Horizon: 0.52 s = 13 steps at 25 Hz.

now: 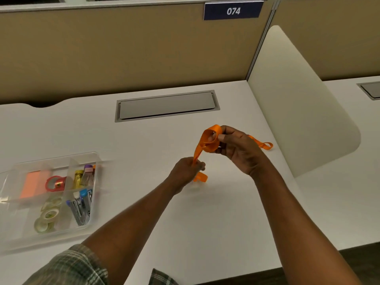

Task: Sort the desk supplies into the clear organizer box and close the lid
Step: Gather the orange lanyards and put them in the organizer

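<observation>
On the white table (144, 145), your right hand (236, 149) and left hand (185, 171) grip an orange ribbon (207, 140), running diagonally; the organizer box (90, 159) sits well left, bare surface between.

Both forearms are reaching toward twelve o'clock, bare below plaid sleeves. The left hand (186, 170) is pinching shut, fingers curled under. The right hand (238, 150), at one o'clock from it and higher, is gripping with thumb and fingertips.

White laminate desk (144, 140), grey metal cable hatch (167, 105) set flush at upper centre. Clear plastic compartment organizer box (96, 159) sits lower left. Orange ribbon's loop end (266, 145) rests at centre right.
</observation>
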Each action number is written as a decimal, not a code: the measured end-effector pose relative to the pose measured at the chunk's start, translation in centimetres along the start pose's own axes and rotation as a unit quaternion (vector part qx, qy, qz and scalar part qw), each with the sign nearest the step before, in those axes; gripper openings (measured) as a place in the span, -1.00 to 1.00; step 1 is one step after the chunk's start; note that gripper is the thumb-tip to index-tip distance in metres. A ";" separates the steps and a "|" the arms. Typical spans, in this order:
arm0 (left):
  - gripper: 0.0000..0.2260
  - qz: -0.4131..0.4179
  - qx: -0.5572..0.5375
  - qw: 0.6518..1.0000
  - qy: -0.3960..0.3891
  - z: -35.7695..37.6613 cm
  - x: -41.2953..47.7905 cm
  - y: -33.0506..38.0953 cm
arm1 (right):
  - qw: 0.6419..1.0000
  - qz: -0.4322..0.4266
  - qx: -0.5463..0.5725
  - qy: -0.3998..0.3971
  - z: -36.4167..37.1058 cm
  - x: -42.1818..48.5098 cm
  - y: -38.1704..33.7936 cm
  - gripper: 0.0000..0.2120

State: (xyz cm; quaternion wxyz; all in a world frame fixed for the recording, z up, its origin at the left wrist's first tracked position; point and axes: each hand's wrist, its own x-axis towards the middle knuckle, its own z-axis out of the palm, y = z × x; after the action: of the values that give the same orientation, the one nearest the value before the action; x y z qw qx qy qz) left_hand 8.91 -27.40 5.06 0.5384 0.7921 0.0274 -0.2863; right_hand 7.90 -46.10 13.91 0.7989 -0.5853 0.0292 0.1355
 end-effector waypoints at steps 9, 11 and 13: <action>-0.90 0.079 -0.141 0.985 0.054 -5.3 -0.5 3.0 | 0.775 0.065 -0.571 0.262 -10.9 4.2 6.0 -0.65; -0.85 0.091 -0.157 0.982 0.060 -5.6 -0.9 3.7 | 0.744 0.121 -0.618 0.223 -12.4 5.0 6.6 -0.42; -0.88 0.095 -0.179 0.978 0.057 -5.8 -1.2 4.2 | 0.742 0.177 -0.625 0.165 -13.2 5.4 7.3 -0.17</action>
State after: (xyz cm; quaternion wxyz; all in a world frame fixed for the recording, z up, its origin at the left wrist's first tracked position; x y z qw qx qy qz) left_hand 11.86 -23.76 10.61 0.6939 0.6968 0.0330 -0.1787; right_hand 12.78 -55.52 1.93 0.1985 -0.9509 0.1721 0.1635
